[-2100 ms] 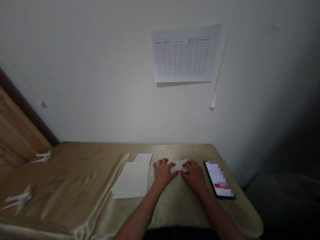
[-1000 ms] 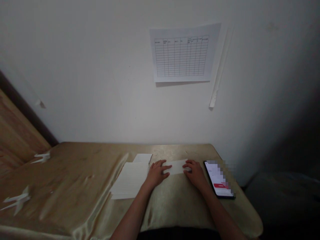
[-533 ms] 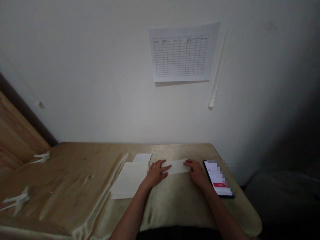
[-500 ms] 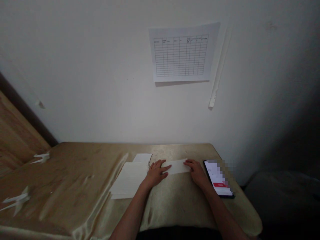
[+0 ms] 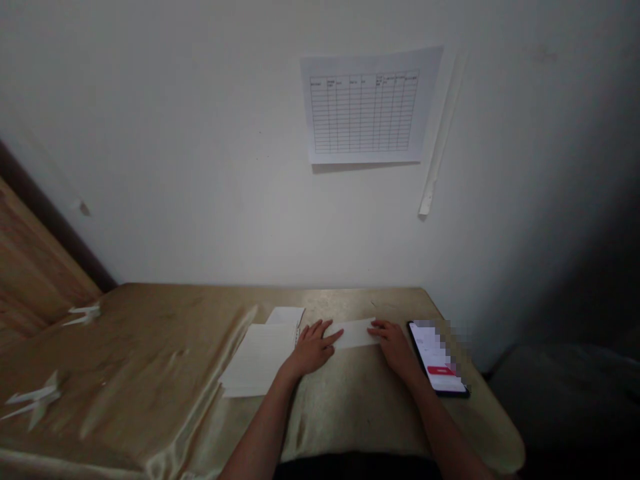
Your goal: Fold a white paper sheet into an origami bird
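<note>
A white paper strip [image 5: 356, 335] lies flat between the fingertips of the left hand [image 5: 311, 350] and the right hand [image 5: 393, 348]. The left fingers are spread, the index fingertip on the strip's left end, clasping nothing. The right fingers bend loosely over its other end; whether they pinch it cannot be told. Left of the left fingers, just beside them, lies a notebook [image 5: 263, 357]; right of the right hand, a phone [image 5: 437, 363]. The cloth-covered table [image 5: 360, 407] reaches from the fingers toward the person, its far edge near beyond them.
</note>
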Available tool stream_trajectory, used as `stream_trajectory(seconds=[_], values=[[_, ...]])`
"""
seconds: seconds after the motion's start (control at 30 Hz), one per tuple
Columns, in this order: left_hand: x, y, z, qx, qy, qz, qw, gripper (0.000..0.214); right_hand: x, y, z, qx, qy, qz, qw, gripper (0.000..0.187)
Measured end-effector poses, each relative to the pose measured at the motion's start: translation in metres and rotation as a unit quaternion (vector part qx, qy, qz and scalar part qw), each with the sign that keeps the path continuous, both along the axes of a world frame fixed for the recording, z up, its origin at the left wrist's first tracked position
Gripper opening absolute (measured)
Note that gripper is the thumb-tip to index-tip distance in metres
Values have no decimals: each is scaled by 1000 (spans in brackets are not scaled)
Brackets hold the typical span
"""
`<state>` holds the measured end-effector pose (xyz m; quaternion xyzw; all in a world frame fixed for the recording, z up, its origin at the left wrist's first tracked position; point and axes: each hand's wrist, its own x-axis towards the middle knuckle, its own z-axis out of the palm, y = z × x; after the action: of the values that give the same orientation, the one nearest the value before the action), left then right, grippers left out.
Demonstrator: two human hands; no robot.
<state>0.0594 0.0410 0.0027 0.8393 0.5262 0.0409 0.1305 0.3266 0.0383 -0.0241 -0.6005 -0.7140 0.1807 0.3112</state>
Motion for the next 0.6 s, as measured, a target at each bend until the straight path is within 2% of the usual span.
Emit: stream_trajectory(seconds=[0.17, 0.43, 0.6], values=[[5, -4, 5, 2, -31, 21, 999, 53, -9, -3, 4, 23, -18, -21, 999, 30], [26, -10, 9, 54, -76, 96, 991, 50, -19, -12, 9, 37, -67, -37, 996, 27], [33, -10, 6, 62, -83, 116, 988, 48, -23, -13, 11, 34, -79, -51, 995, 27]])
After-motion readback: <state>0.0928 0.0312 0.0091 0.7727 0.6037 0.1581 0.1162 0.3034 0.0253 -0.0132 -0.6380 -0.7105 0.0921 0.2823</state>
